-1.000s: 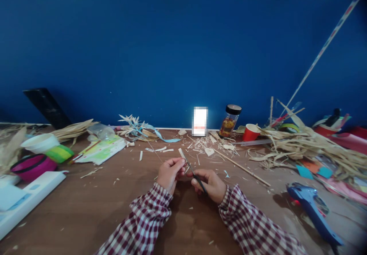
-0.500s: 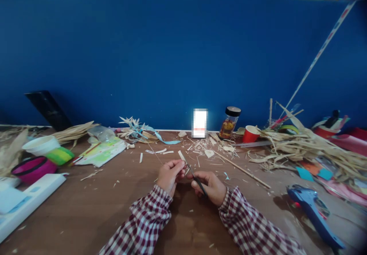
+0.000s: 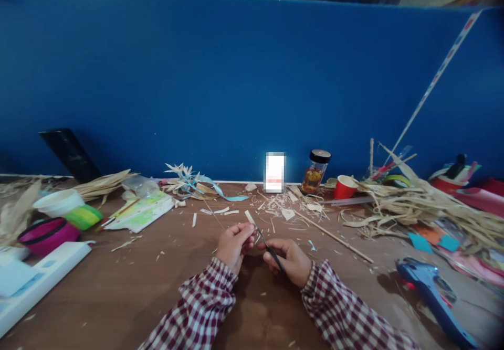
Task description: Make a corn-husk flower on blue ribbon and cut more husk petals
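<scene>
My left hand pinches a small pale strip between thumb and fingertips, its free end pointing away from me. My right hand is closed around the dark handles of a pair of scissors. The blades reach up and left, meeting the strip beside my left fingertips; whether they are apart cannot be made out. A thin wire-like line rises up and left from my left hand. Pale cut scraps lie scattered on the table beyond both hands.
A blue glue gun lies at right, near a heap of dried husks. A lidded jar and red cup stand at the back. At left are a white power strip, magenta bowl and painted sheet.
The view has tilted slightly upward, so the table's things sit a little lower. Both hands keep nearly the same pose, with the scissors still against the strip.
</scene>
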A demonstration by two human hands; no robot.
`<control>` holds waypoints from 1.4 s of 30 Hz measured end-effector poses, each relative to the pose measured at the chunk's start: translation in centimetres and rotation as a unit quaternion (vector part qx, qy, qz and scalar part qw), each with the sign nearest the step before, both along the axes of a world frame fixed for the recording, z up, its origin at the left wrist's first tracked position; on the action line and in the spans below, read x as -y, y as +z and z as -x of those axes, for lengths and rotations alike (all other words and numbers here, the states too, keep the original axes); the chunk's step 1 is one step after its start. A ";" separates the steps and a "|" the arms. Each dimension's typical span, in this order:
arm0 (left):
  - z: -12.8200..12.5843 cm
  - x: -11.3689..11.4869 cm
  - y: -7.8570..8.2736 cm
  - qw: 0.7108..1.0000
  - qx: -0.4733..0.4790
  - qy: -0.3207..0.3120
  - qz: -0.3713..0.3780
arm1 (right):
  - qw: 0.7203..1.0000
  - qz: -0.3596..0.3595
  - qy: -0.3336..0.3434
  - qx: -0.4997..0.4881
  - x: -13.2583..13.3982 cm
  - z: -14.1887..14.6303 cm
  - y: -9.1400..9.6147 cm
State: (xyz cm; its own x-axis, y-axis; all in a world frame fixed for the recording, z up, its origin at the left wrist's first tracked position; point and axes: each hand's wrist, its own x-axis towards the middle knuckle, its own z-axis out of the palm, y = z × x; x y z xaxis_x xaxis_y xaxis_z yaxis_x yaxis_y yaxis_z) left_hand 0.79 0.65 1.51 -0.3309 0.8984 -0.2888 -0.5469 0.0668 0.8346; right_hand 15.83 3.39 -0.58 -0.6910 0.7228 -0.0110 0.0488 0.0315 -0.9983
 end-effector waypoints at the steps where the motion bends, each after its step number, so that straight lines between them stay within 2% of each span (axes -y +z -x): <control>1: 0.0 0.0 0.1 1.000 0.000 0.001 0.002 | 1.000 -0.001 0.001 -0.001 0.0 0.0 0.0; 20: 0.0 0.1 0.0 1.000 0.017 0.001 -0.003 | 1.000 -0.003 0.000 0.012 -0.1 -0.1 0.1; 35: 0.5 0.0 0.2 0.999 -0.033 0.025 -0.014 | 1.000 0.010 -0.003 0.019 0.0 0.0 0.1; 42: 0.2 0.2 0.2 0.999 -0.051 0.004 -0.009 | 1.000 -0.006 0.003 0.016 -0.1 -0.1 -0.2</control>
State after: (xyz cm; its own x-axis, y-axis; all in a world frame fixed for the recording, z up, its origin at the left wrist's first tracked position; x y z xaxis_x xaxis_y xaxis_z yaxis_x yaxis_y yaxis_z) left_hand 0.63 0.48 1.73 -0.3641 0.9006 -0.2374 -0.4597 0.0479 0.8868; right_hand 15.97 3.53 -0.81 -0.6942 0.7194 -0.0240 0.0800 0.0440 -0.9958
